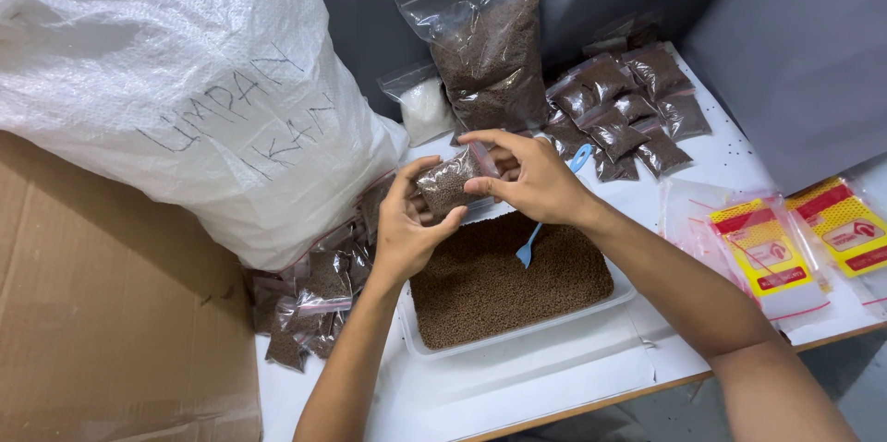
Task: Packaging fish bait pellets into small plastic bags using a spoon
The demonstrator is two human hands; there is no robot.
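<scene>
My left hand [402, 225] and my right hand [531, 174] together hold a small clear plastic bag [448, 181] filled with brown pellets, above a shallow white tray [517, 336]. My fingers pinch the bag's top edge and sides. The tray holds a bed of loose brown pellets [499, 280], and a blue plastic spoon [534, 237] stands in them, partly hidden behind my right hand.
A big white woven sack [194, 82] leans at the left over a heap of filled small bags [309, 299]. A large clear pellet bag [490, 45] stands behind. More filled bags [628, 114] lie back right; yellow-and-red packets [785, 243] at right. Cardboard [102, 313] is left.
</scene>
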